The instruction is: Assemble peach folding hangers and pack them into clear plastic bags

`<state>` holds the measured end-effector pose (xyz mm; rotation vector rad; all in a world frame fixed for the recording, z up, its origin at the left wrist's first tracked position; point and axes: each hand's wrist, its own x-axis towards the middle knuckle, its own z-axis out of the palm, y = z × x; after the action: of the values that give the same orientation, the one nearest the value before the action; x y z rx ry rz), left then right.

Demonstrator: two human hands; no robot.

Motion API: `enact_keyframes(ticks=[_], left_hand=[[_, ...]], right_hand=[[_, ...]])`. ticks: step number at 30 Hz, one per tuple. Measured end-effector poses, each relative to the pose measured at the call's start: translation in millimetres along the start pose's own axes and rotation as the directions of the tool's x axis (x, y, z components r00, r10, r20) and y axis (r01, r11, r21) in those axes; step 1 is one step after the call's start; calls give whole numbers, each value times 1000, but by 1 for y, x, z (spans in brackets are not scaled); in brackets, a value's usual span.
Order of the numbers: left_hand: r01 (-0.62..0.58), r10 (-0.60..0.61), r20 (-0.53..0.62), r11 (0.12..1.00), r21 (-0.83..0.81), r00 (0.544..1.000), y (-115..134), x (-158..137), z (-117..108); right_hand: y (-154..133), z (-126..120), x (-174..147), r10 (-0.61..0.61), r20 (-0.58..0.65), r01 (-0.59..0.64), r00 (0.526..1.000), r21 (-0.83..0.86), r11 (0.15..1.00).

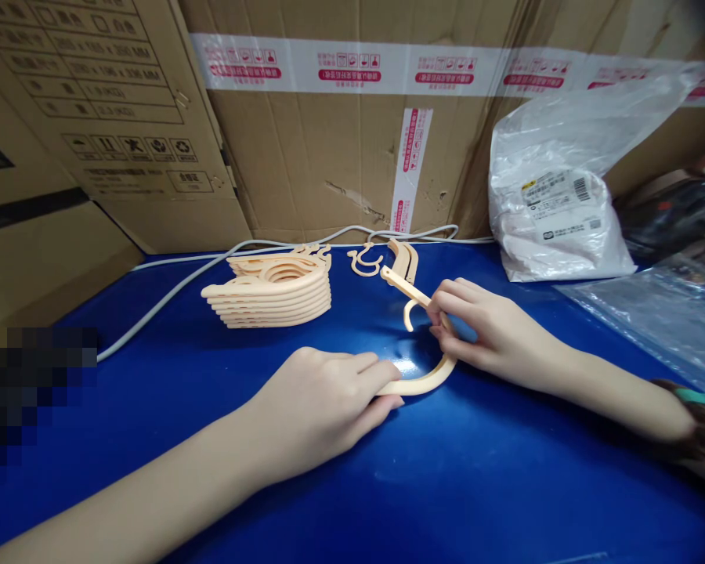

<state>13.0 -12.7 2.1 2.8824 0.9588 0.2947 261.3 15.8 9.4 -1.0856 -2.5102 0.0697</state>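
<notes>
Between my two hands is a cream plastic folding hanger (426,384), held just above the blue table. My left hand (329,399) pinches one end of its curved arm between thumb and fingers. At the other side, my right hand (487,329) is closed around the middle part, near where the straight arm and a small hook stick out to the upper left. Its fingertips cover the joint. Behind my left hand lies a neat stack of folded hangers (270,294). Loose cream hooks (365,262) and a few curved hanger arms (404,262) rest farther back.
Cardboard boxes (329,157) wall off the back of the blue table (435,486). A white cable (170,301) runs along the rear and left. At the back right stands a white plastic bag (558,196) with a label; clear plastic wrapping (652,313) lies beside it.
</notes>
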Motion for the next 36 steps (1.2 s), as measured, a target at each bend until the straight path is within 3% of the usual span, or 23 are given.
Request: enact_keyframes(ticks=[12,36], left_hand=[[191,-190,-94,982,3,977,-6,3,-2],[185,-188,-45,981,-50,981,-6,3,1]], right_hand=[[9,1,2,-35,67,41,997,-90,995],[17,6,2,-22,90,31,996,-103,994]])
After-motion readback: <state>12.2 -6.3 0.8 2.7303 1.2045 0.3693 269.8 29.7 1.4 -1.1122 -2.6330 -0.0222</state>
